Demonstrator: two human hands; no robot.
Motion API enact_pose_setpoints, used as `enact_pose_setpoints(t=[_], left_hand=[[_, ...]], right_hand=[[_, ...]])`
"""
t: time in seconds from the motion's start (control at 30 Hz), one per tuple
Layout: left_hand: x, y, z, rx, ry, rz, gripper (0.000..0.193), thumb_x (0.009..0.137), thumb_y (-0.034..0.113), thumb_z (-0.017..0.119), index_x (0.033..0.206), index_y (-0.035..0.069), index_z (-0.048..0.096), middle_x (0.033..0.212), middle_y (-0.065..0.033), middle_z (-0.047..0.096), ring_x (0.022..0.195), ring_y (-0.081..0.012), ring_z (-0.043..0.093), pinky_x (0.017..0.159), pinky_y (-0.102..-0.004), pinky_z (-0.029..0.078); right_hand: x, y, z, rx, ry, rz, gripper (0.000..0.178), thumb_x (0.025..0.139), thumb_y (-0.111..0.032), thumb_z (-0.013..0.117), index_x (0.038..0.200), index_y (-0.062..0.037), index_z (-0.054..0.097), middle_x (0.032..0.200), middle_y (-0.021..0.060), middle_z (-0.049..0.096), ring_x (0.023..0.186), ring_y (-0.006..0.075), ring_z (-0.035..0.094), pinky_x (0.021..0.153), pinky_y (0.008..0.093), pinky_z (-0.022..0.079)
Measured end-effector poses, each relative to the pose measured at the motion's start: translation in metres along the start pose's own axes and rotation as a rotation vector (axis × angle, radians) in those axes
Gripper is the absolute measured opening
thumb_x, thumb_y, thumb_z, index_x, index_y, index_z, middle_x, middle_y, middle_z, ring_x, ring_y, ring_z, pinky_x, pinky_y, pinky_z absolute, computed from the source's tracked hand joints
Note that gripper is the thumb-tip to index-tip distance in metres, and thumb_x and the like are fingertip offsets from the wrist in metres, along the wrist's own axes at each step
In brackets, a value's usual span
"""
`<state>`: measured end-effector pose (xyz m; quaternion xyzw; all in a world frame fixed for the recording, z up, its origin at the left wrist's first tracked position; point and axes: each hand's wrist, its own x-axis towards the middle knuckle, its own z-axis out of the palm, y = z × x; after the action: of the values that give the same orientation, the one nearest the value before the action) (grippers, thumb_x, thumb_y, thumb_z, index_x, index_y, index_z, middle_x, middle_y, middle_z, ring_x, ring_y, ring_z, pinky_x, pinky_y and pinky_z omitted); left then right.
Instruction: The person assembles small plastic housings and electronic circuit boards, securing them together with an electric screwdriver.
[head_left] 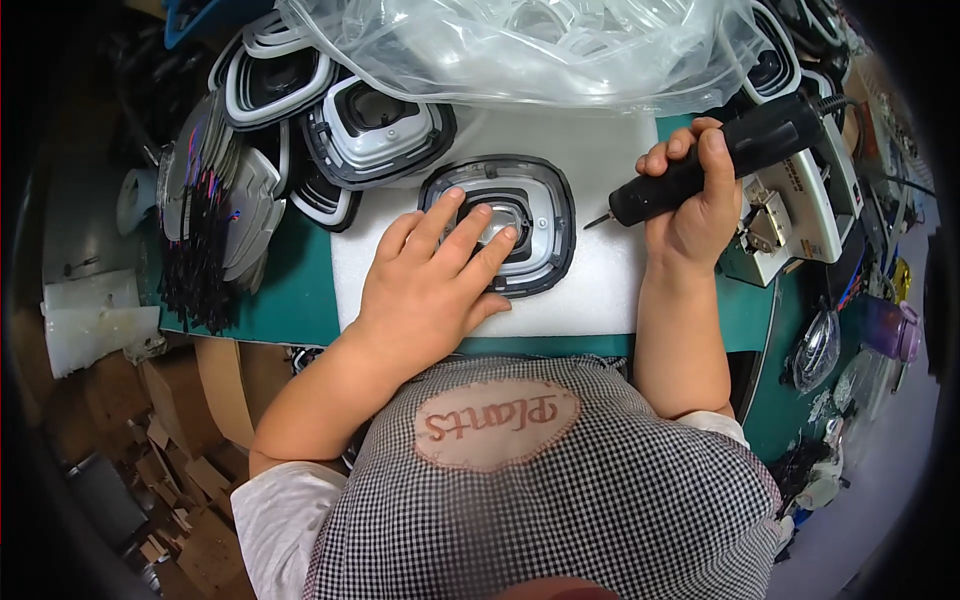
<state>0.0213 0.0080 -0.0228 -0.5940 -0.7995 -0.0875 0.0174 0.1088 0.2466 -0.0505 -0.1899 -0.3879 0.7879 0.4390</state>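
On a white foam sheet (590, 290) lies a rounded-square housing (552, 232), grey-white with a black rim and a round clear lens at its centre. My left hand (435, 270) rests over its left and lower part, fingers spread, with fingertips at the lens and inner ring. The palm and fingers hide part of the housing. To the right, my right hand (695, 190) is wrapped round a black electric screwdriver (660, 190). Its thin bit points down and left, just right of the housing's edge and apart from it.
Similar housings (385, 130) are piled at the back left, beside flat grey parts with bundled wires (200, 220). A clear plastic bag (540, 60) of white rings stands at the back. A white device (800, 215) sits at the right on the green mat (295, 285). Cardboard scraps lie lower left.
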Motion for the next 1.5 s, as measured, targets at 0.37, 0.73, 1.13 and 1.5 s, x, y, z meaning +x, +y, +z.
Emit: enact_pose_setpoints(t=[0.37, 0.73, 1.13, 1.5], left_hand=[[0.020, 0.005, -0.020, 0.106, -0.201, 0.074, 0.065, 0.070, 0.038, 0.078, 0.126, 0.010, 0.061, 0.126, -0.0144, 0.062, 0.128, -0.0343, 0.050, 0.112, -0.0521, 0.028], [0.010, -0.001, -0.051, -0.082, 0.221, 0.066, 0.042, 0.076, 0.029, 0.076, 0.113, 0.012, 0.067, 0.114, -0.0050, 0.066, 0.114, -0.0263, 0.058, 0.101, -0.0448, 0.041], [0.055, -0.069, -0.157, 0.078, 0.731, 0.089, 0.016, 0.077, 0.012, 0.075, 0.092, 0.009, 0.072, 0.082, -0.0063, 0.068, 0.075, -0.0257, 0.064, 0.069, -0.0365, 0.048], [0.117, -0.163, -0.184, 0.333, 0.741, -0.040, 0.019, 0.085, 0.017, 0.070, 0.102, 0.009, 0.071, 0.088, -0.0061, 0.069, 0.083, -0.0266, 0.065, 0.072, -0.0367, 0.052]], right_hand=[[0.001, -0.003, 0.011, 0.040, -0.007, 0.030, 0.024, 0.092, -0.021, 0.063, 0.105, -0.0037, 0.052, 0.075, 0.0071, 0.056, 0.062, 0.0198, 0.057, 0.061, 0.0345, 0.051], [-0.007, 0.000, 0.001, 0.012, 0.005, -0.040, 0.020, 0.093, -0.014, 0.059, 0.108, -0.0036, 0.050, 0.077, 0.0076, 0.055, 0.062, 0.0187, 0.056, 0.061, 0.0333, 0.051], [-0.003, 0.000, -0.002, 0.049, 0.028, -0.008, 0.022, 0.093, -0.014, 0.062, 0.109, -0.0049, 0.051, 0.076, 0.0068, 0.055, 0.062, 0.0182, 0.056, 0.060, 0.0324, 0.051], [-0.004, 0.001, 0.006, -0.003, -0.013, 0.028, 0.018, 0.096, -0.021, 0.058, 0.108, -0.0095, 0.051, 0.079, 0.0039, 0.054, 0.063, 0.0170, 0.054, 0.060, 0.0314, 0.049]])
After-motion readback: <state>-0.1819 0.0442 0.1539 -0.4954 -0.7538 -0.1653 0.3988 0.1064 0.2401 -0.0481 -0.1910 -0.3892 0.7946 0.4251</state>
